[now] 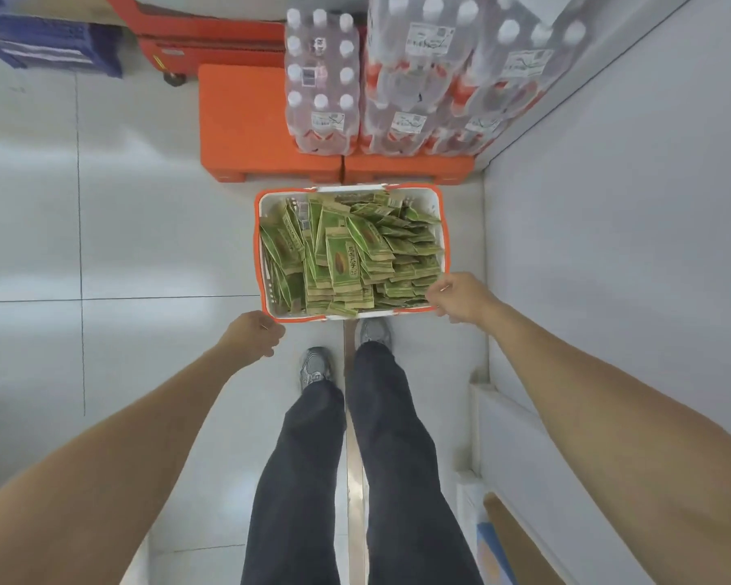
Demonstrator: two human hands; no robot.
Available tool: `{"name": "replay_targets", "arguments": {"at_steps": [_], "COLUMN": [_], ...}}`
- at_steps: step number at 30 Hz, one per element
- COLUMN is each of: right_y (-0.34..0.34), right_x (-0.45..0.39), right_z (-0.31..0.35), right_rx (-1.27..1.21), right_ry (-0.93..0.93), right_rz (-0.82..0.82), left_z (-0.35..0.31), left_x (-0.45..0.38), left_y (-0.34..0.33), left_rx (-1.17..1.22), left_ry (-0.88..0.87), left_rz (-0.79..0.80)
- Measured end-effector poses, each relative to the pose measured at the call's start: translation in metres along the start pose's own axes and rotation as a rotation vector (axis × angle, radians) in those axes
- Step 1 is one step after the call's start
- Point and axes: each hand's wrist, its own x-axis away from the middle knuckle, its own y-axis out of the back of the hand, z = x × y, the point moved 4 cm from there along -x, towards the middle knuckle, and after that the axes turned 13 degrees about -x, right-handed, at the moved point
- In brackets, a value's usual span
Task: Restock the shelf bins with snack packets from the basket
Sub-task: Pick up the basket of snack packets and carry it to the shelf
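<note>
An orange-rimmed white basket (264, 255) sits on the floor in front of my feet, filled with several green snack packets (347, 259). My left hand (252, 336) hovers at the basket's near left corner with fingers loosely curled, holding nothing. My right hand (461, 298) is at the near right corner, with its thumb and fingers curled round the rim. No shelf bins are in view.
Orange plastic pallets (245, 128) lie just beyond the basket and carry shrink-wrapped packs of water bottles (321, 78). A grey-white shelf side panel (608, 230) runs along the right. A red cart (212, 40) and a blue crate (47, 40) stand at the far left. White tiled floor (123, 230) lies to the left.
</note>
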Motion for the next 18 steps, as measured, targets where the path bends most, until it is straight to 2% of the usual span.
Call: {"name": "replay_targets", "arguments": {"at_steps": [6, 12, 14, 18], "right_y": [0.002, 0.019, 0.013, -0.001], "right_x": [-0.178, -0.316, -0.328, -0.3], "right_z": [-0.039, -0.116, -0.128, -0.116], "right_rx": [0.098, -0.055, -0.15, -0.238], "right_ry": [-0.062, -0.179, -0.196, -0.24], "right_rz": [-0.101, -0.289, -0.298, -0.352], "left_z": [0.004, 0.014, 0.019, 0.015], "left_x": [-0.164, -0.27, -0.28, -0.26], "left_y": [0.005, -0.013, -0.016, -0.015], "left_rx": [-0.115, -0.099, -0.039, 0.031], "left_ry": [0.102, 0.184, 0.213, 0.265], "left_rz": [-0.223, -0.33, -0.364, -0.5]}}
